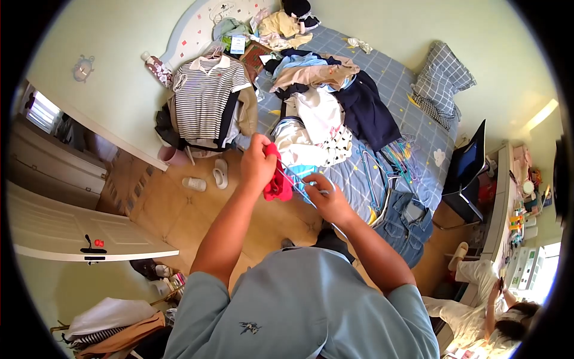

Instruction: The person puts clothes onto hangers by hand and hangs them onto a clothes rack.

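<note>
My left hand [259, 161] is closed on a small red cloth item [278, 183], which hangs down beside its fingers. A thin light-coloured hanger [304, 192] runs from the red cloth to my right hand [324, 197], whose fingers are wrapped round it. Both hands are in front of my chest, near the edge of the bed. Just beyond them lie white garments [311, 128] on the blue checked bed [391, 66].
Several loose hangers [397, 161] and a denim jacket [406, 224] lie on the bed's right side. A striped shirt [206, 99] hangs at the left. White shoes [220, 173] stand on the floor. Another person [469, 308] is at the lower right.
</note>
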The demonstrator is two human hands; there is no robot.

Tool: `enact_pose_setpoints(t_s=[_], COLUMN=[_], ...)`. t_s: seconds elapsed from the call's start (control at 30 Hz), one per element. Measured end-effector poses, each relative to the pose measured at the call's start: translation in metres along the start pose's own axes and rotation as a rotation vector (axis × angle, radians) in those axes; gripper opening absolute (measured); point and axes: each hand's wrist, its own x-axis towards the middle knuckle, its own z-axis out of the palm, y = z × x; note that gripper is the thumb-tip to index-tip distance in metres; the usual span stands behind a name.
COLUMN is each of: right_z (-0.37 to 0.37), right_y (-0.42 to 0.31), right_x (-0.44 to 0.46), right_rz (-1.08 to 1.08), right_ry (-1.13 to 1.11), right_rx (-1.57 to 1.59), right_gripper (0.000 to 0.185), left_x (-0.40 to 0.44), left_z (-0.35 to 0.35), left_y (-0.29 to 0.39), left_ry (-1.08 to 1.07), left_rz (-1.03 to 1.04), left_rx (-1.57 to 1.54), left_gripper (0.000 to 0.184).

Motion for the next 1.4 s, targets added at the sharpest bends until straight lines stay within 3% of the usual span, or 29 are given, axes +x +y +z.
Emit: enact_pose_setpoints(t_s=[0.07,0.17,0.27,0.37,0.47,0.57,0.67,0.7,0.8,0.87,0.97,1.07,1.1,1.2,1.4], right_z=[0.012,0.023,0.021,0.003,-0.01,-0.022,-0.03,-0.025,0.017,0.038,0.042,0.015,0.0,-0.052,-0.114], right_y=[-0.006,-0.008,0.005,-0.031,-0.037,-0.063,-0.065,-0.06,-0.025,0.005,0.06,0.092,0.076,0.043,0.001], right_x=[0.012,0.025,0.043,0.042,0.056,0.06,0.064,0.055,0.037,0.039,0.053,0.054,0.051,0.049,0.065], right_rz=[0.079,-0.002,-0.146,-0.108,-0.294,-0.184,-0.773,-0.714,-0.418,-0.447,-0.325,-0.519,-0.642,-0.745,-0.807], right_ry=[-0.03,-0.027,0.005,-0.102,-0.149,-0.037,0.473,0.436,0.0,-0.034,-0.157,-0.219,-0.144,-0.087,-0.112], right_rx=[-0.061,-0.06,-0.13,-0.227,-0.231,-0.435,-0.573,-0.515,-0.171,-0.181,-0.432,-0.56,-0.554,-0.691,-0.757], right_gripper=[0.02,0.019,0.017,0.015,0.018,0.024,0.022,0.022,0.019,0.023,0.025,0.026,0.022,0.019,0.022], left_x=[-0.017,-0.037,-0.044,-0.032,-0.025,-0.02,-0.017,-0.015,-0.005,0.001,0.006,0.014,0.017,0.024,0.013], left_z=[-0.007,-0.014,-0.029,-0.061,-0.057,-0.06,-0.054,-0.054,-0.052,-0.056,-0.066,-0.084,-0.089,-0.098,-0.121], left_y=[0.011,0.02,0.02,0.047,0.021,0.031,0.038,0.041,0.052,0.068,0.077,0.066,0.058,0.024,0.01], left_ry=[-0.024,-0.096,0.011,0.16,-0.18,-0.207,-0.105,-0.079,-0.027,-0.017,0.016,0.049,0.045,0.057,-0.144], left_rz=[0.029,-0.006,0.276,0.683,0.604,0.463,0.265,0.237,0.202,0.192,0.183,0.185,0.199,0.312,0.258], left_rx=[-0.046,-0.091,0.024,0.273,0.08,0.085,0.097,0.115,0.128,0.1,0.067,0.027,0.019,-0.21,-0.055], left_gripper=[0.014,0.017,0.02,0.022,0.022,0.022,0.023,0.022,0.022,0.02,0.019,0.02,0.019,0.014,0.009])
